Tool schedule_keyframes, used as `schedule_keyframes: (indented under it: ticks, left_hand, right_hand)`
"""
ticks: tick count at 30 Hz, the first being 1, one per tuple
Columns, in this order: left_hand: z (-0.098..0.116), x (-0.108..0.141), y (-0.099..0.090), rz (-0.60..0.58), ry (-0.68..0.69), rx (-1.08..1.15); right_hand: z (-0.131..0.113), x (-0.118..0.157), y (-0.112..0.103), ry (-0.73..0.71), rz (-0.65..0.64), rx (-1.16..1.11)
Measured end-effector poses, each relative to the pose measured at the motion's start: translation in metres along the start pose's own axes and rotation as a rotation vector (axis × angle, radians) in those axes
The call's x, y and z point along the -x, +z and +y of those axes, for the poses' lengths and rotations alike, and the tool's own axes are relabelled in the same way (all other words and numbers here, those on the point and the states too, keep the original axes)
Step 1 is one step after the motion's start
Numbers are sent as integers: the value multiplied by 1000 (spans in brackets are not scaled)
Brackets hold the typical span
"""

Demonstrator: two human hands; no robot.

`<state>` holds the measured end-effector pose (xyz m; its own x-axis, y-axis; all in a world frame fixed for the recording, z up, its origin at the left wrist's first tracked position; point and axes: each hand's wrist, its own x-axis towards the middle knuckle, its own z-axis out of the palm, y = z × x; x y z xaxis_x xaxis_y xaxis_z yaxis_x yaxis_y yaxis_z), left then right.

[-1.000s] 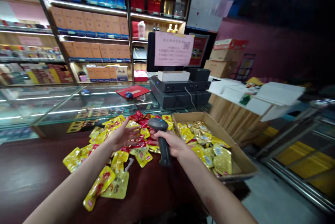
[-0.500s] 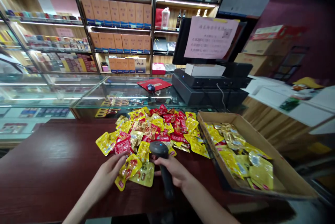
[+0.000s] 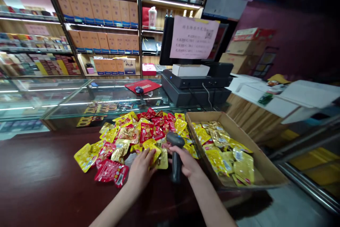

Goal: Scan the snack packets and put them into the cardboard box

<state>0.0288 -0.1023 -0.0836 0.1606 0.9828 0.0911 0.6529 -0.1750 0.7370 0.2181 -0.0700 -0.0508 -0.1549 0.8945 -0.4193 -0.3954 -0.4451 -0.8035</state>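
My right hand (image 3: 186, 161) is wrapped around a dark handheld barcode scanner (image 3: 176, 168), its head tilted over the snack packets. Closed on a yellow snack packet (image 3: 154, 148) is my left hand (image 3: 142, 168), just left of the scanner. Under that packet, a gold-green packet (image 3: 162, 159) partly shows. Beyond both hands spreads a loose pile of small red, yellow and gold packets. A red packet (image 3: 112, 172) lies at the near left of the pile, close to my left wrist.
An open cardboard tray (image 3: 265, 159) holding several yellow and gold packets stands to the right on the dark wooden counter (image 3: 47, 177). Behind are a glass display case (image 3: 66, 101), a mouse (image 3: 139, 90) on a red pad, and a monitor (image 3: 166, 43) with a pink paper sign.
The view has turned right. My left hand has moved rightward onto the yellow packet, nearer the scanner. A red packet now lies apart at the near left. The right hand keeps the scanner.
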Motion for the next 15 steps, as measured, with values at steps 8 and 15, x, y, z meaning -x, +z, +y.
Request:
schedule_keyframes:
  ticks: [8, 15]
  left_hand:
    - [13, -72, -8, -237, 26, 375]
    - [-11, -66, -25, -286, -66, 476]
  right_hand:
    - [-25, -9, -26, -197, 131, 4]
    - [-9, -1, -19, -266, 138, 149]
